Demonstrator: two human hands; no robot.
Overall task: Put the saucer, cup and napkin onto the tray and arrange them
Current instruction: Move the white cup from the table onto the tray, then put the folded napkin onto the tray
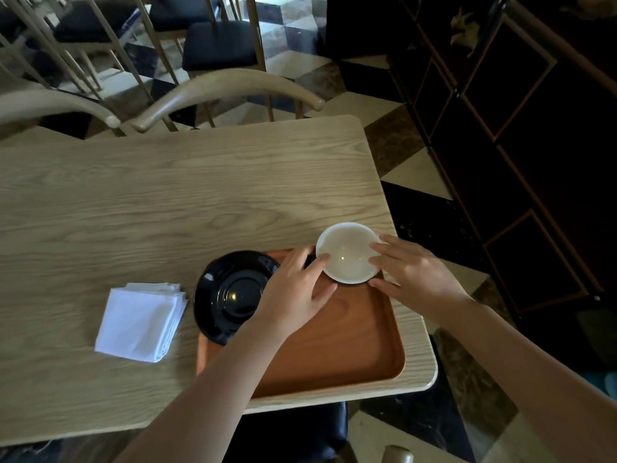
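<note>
A white cup (pixel 347 253) sits at the far right corner of the brown wooden tray (pixel 350 342). My right hand (pixel 414 279) grips the cup's right side, and my left hand (pixel 297 289) touches its left rim with the fingers curled around it. A black saucer (pixel 230 295) lies over the tray's left edge, partly on the table and partly covered by my left hand. A folded white napkin (pixel 140 322) rests on the table to the left of the saucer, off the tray.
The light wooden table (pixel 167 202) ends just right of the tray and just in front of it. Two curved chair backs (pixel 227 88) stand at the far edge. A dark cabinet (pixel 521 128) rises on the right.
</note>
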